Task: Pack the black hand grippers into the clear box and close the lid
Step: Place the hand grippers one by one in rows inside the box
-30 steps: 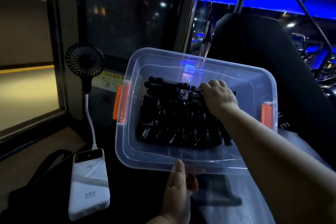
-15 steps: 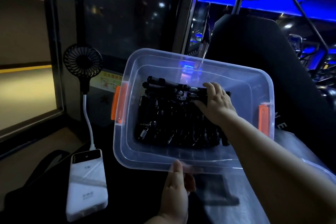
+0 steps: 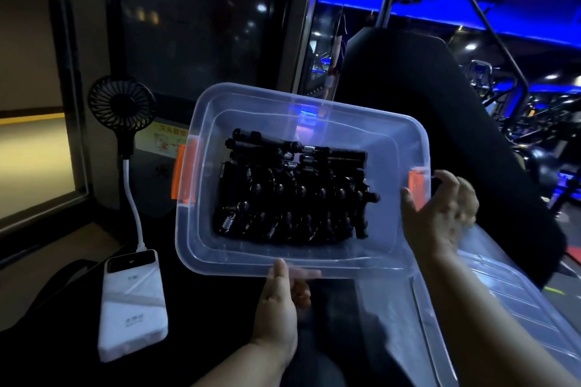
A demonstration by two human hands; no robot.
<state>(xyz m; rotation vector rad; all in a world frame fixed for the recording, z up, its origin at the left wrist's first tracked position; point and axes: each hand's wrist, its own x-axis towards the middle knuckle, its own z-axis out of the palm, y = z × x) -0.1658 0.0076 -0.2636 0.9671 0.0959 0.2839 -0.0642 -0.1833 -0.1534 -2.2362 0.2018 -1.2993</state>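
Right hand (image 3: 440,217) withdrawn from black hand grippers (image 3: 295,195) to clear box (image 3: 314,110) latch end, fingers curled, grip unclear; left hand (image 3: 278,308) pinches near rim; lid (image 3: 503,308) fitting next.

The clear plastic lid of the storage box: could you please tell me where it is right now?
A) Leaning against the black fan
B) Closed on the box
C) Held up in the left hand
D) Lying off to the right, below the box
D: the clear plastic lid lies flat at the lower right, apart from the open clear plastic box, so the black hand grippers inside are uncovered.
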